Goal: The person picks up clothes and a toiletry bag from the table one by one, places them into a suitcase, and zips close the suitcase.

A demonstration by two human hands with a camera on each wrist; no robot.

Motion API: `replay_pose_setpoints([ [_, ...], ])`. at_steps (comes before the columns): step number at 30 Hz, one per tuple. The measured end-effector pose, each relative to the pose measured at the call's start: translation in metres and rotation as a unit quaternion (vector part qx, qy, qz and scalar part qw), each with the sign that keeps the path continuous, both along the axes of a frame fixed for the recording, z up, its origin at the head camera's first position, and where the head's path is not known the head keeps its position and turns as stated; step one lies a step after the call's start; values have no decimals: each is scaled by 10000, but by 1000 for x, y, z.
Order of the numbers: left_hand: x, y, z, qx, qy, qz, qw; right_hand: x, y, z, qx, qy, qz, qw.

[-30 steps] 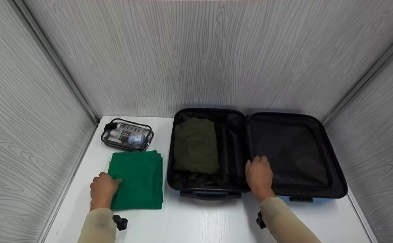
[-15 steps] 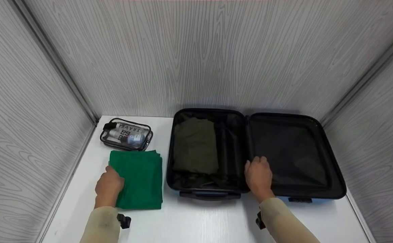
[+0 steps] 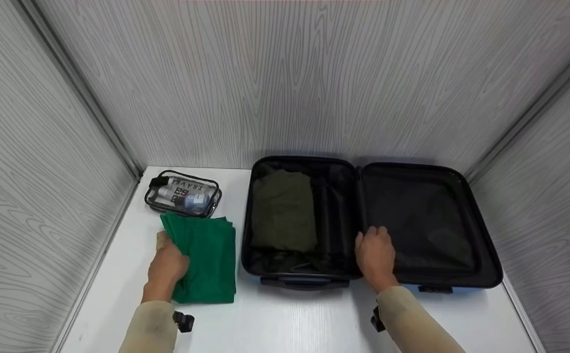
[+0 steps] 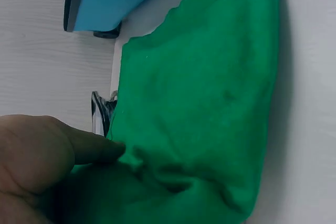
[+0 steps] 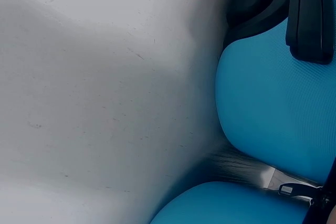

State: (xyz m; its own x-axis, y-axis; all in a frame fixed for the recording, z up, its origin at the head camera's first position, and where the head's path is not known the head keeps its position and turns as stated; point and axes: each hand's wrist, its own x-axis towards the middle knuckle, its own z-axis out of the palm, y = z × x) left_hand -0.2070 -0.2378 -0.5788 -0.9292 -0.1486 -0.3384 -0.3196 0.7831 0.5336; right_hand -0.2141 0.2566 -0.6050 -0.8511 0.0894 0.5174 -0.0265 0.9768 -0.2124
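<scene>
A folded green cloth (image 3: 209,264) lies on the white surface to the left of an open suitcase (image 3: 304,283). My left hand (image 3: 168,264) pinches its left edge, which is raised and creased. In the left wrist view the thumb (image 4: 94,148) lies on top of the green fabric, and the other fingers are hidden under it. A pale beige edge shows beside the lifted cloth in the head view. My right hand (image 3: 377,255) rests at the middle rim between the suitcase halves, fingertips bent down out of sight. A folded olive garment (image 3: 285,211) lies in the left half.
A clear travel pouch (image 3: 184,195) with small bottles stands behind the green cloth. The suitcase's right half (image 3: 412,220) has a dark liner panel. Wood-grain walls (image 3: 285,83) enclose the back and sides. The blue shell (image 5: 273,98) shows in the right wrist view.
My left hand has moved right and turned, sliding its fingers beneath the green cloth's left edge, which has risen and folded inward. The right hand and suitcase stay where they were.
</scene>
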Motion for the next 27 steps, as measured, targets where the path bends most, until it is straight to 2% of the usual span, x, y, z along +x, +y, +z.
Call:
replay_pose_setpoints([
  [3, -1, -7, 3, 28, -225, 155, 9996, 0, 1, 0, 74, 77, 17, 9999],
  [11, -3, -24, 7, -10, -299, 384, 9988, -1, -1, 1, 66, 170, 3, 9998],
  [14, -5, -27, 9, -73, -396, 382, 9985, -1, -2, 1, 115, 161, -17, 9998],
  [20, -11, -24, 13, -231, -629, 152, 9976, -1, -2, 1, 122, 35, -76, 9999],
  [27, -14, -22, 16, 222, -830, 251, 9960, 0, 0, 0, 37, -114, -106, 9999],
])
